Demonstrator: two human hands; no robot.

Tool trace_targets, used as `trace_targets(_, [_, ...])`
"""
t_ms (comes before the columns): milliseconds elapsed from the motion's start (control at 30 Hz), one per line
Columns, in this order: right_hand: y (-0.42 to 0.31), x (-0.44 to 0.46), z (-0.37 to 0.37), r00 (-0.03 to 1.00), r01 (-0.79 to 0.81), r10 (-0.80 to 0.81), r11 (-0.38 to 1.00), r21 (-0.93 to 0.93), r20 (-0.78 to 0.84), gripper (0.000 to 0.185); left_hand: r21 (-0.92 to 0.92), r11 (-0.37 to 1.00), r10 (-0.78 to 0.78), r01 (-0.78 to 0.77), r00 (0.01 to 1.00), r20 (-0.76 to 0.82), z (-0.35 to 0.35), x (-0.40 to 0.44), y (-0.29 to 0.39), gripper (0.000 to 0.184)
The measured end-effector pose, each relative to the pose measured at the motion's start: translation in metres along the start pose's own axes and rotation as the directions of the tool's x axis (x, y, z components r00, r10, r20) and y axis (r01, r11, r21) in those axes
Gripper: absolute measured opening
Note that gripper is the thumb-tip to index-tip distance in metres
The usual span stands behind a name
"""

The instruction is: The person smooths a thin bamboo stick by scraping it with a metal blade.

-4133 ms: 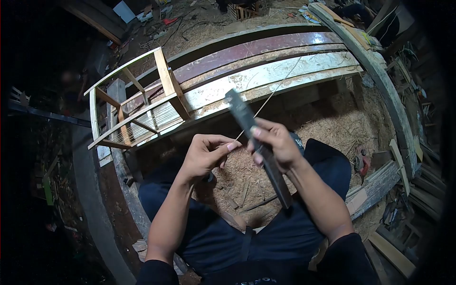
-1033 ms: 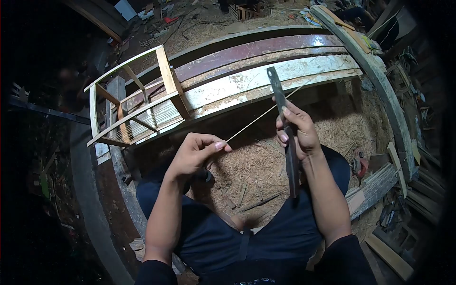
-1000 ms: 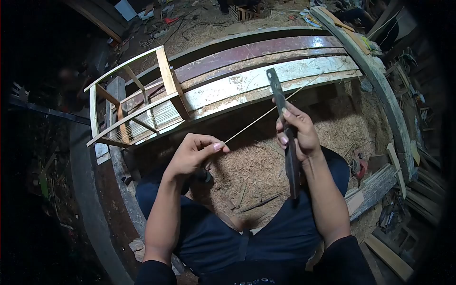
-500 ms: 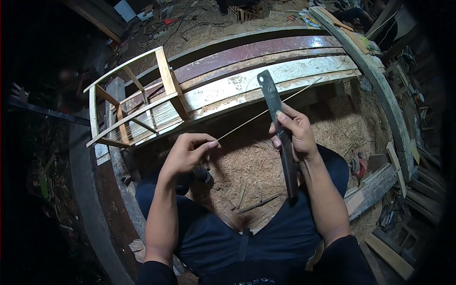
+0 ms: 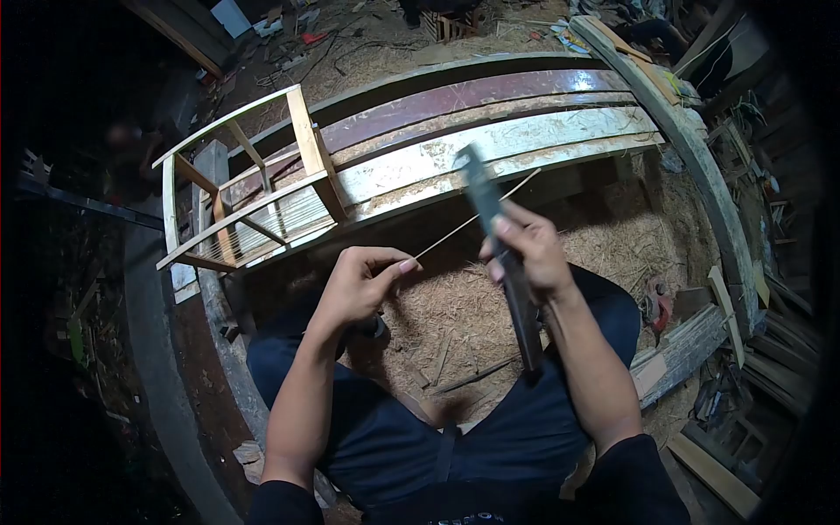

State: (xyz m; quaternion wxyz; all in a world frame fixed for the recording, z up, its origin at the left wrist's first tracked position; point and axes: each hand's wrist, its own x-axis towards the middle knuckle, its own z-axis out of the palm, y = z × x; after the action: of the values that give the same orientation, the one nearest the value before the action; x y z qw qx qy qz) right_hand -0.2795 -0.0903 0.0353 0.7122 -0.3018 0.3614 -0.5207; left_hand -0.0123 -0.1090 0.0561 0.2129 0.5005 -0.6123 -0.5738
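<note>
Presently, the left hand (image 5: 359, 284) holds one end of a thin strip (image 5: 455, 233), its grip closed in a pinch, with the thumb tip lying over the strip's near end. The right hand (image 5: 529, 254) has its grip closed around a flat, dark tool (image 5: 484, 197), the thumb pressed on the upper face and the fingers wrapped behind.

The governing relation is the crossing of strip and tool. From the left grip, the strip's long axis runs straight toward 2 o'clock and slopes away from the wearer. The tool's long axis points between 11 and 12 o'clock, its lower end hanging below the right hand toward 6. The two lines cross just off the right hand's 11 o'clock side, and the strip's far end shows beyond the tool at about 1 o'clock from that hand. The left hand is at the strip's near end; the right hand is nearer the crossing and the far end. Motion blur covers the tool's upper part, so contact between tool and strip cannot be confirmed.

A slatted wooden frame (image 5: 249, 216) stands at the left hand's 10 o'clock, on the near left part of the plank surface (image 5: 560, 136), which extends across 12 o'clock. Shavings (image 5: 446, 306) cover the ground below both hands, and a dark stick (image 5: 477, 374) lies among them toward 6 o'clock.
</note>
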Motion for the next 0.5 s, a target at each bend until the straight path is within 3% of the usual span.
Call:
trace_targets(33, [0.002,-0.003,0.007,0.996,-0.070,0.075,0.994,-0.087,0.048,0.031,0.000,1.000,0.001,-0.001,1.000,0.002,0.000,0.000,0.000,0.020])
trace_targets(100, [0.009,-0.004,0.009,0.990,-0.098,0.099,0.995,-0.017,0.097,0.034,-0.006,1.000,0.027,-0.027,0.999,0.017,-0.003,-0.002,-0.001,0.020])
trace_targets(167, [0.001,-0.002,0.002,0.998,-0.055,0.055,0.998,-0.024,0.007,0.035,0.018,1.000,0.020,-0.020,0.999,0.026,-0.006,-0.005,0.002,0.020])
trace_targets(233, [-0.011,-0.001,-0.007,0.998,0.011,-0.001,0.990,0.143,-0.068,0.035,0.054,0.997,0.048,-0.049,0.999,0.022,-0.007,-0.006,0.000,0.019])
trace_targets(300, [-0.009,0.001,-0.009,0.999,0.026,-0.025,0.999,0.025,-0.040,0.035,0.042,0.999,0.029,-0.030,0.999,0.013,-0.008,-0.007,-0.002,0.019])
trace_targets(367, [-0.002,-0.004,-0.002,0.994,-0.087,0.091,0.994,-0.072,0.064,0.036,0.043,0.999,0.009,-0.009,1.000,0.016,-0.009,-0.007,-0.002,0.019])
trace_targets(400, [0.002,-0.002,-0.002,0.991,-0.066,0.071,0.997,-0.049,0.116,0.034,0.021,1.000,0.014,-0.014,1.000,0.008,-0.010,-0.008,-0.001,0.019])
trace_targets(433, [0.000,-0.002,-0.005,0.992,-0.064,0.067,0.997,-0.038,0.110,0.034,0.000,1.000,0.014,-0.014,1.000,0.001,-0.012,-0.009,-0.001,0.019])
trace_targets(500, [-0.011,0.001,-0.013,0.997,0.016,-0.012,0.999,0.044,-0.079,0.031,0.075,0.995,0.058,-0.058,0.998,0.005,-0.015,-0.010,-0.005,0.020])
